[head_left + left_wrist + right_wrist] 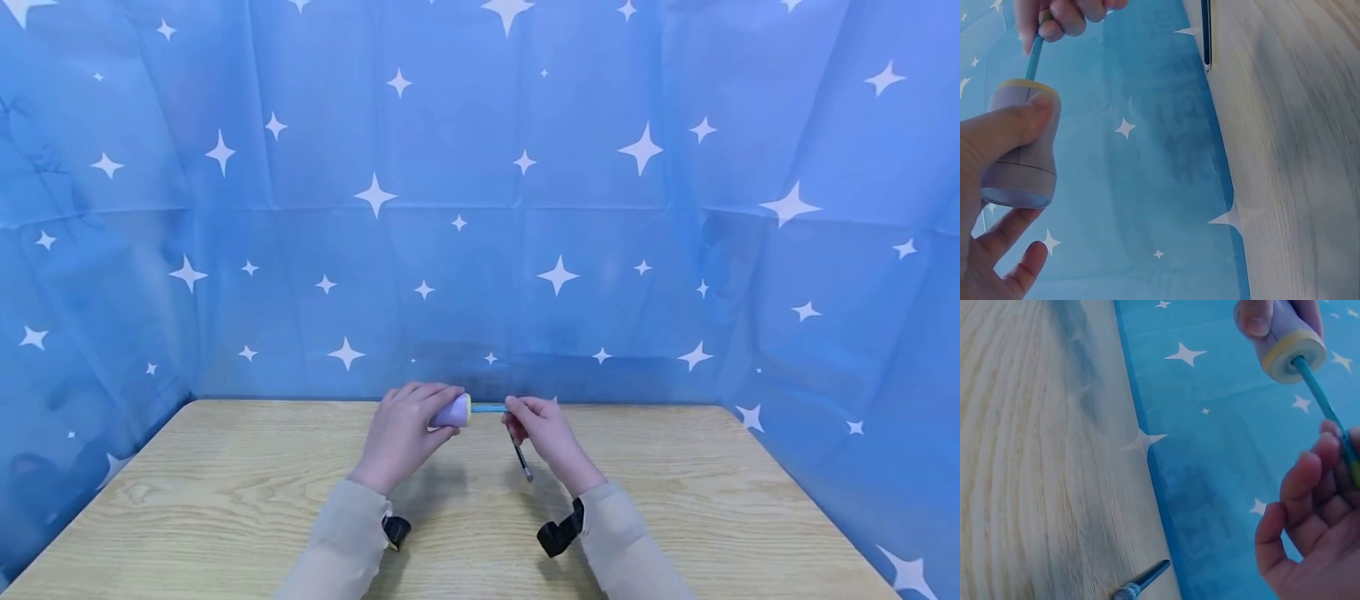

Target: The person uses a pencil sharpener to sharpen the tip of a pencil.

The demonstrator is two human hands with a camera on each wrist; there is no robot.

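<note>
My left hand (401, 429) grips a small lilac pencil sharpener (452, 412) with a yellow rim, thumb on one side, held sideways above the table. Its round hole faces right. One end of a blue pencil (1317, 390) sits in that hole; how deep it goes is hidden. My right hand (543, 429) pinches the pencil's other end, near a green band. Below the right hand, a dark pencil (522, 462) with a metal-looking end lies on the table; the left wrist view also shows part of it.
The wood-grain table (225, 500) ends at a blue curtain (465, 250) with white stars, which surrounds the back and sides. A black strap-mounted device (558, 533) is on the right wrist, another (395, 531) on the left.
</note>
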